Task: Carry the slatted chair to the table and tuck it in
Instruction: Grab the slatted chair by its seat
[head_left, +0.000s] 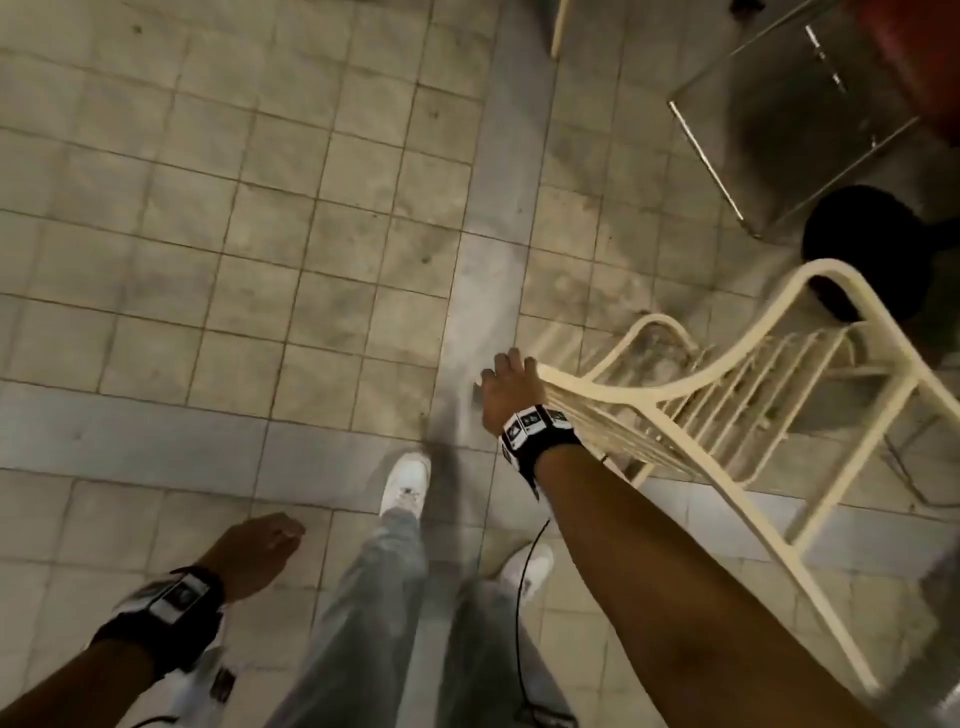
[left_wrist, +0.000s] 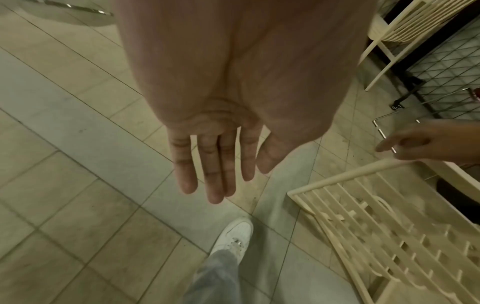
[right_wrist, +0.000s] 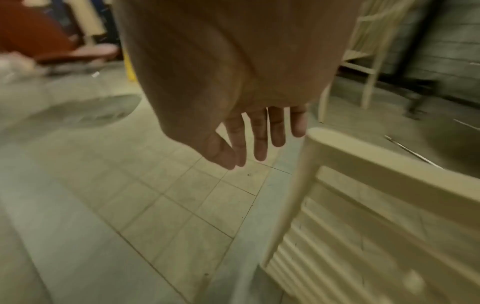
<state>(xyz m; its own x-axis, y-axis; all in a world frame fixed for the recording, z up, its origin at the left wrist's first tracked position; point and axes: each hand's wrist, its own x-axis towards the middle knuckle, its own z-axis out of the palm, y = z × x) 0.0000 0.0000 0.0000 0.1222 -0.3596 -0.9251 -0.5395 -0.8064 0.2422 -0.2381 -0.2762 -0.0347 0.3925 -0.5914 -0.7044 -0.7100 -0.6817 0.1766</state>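
Underfoot, tiled floor (head_left: 218, 249), pale square tiles with wider grey bands crossing it; head view blurred.

Slatted chair (head_left: 727, 410): cream, tilted steeply, its slatted back leaning toward the person, on the person's right. Whether any leg touches the floor cannot be told. Left wrist view shows the slatted panel (left_wrist: 389, 236) low right, above the tiles.

Glass-topped desk (head_left: 779, 130) with metal edging: upper right of head view, well apart from the chair's near end. Dark round base (head_left: 862, 249) just beyond the chair's curved frame.

Second cream chair (left_wrist: 405, 26): upright, far right in left wrist view, beside a wire grid panel (left_wrist: 446, 78).

Legs in grey trousers (head_left: 374, 613), white shoes (head_left: 405, 483) on the floor.

Right hand (head_left: 506, 395): at the top corner of the chair back. Right wrist view shows fingers (right_wrist: 259, 135) straight and spread, just beside the chair's corner post; grip wide, nothing enclosed. Contact cannot be told.

Left hand (left_wrist: 215, 144): free, fingers extended and relaxed, over bare tiles, apart from the chair. Grip wide, holding nothing.
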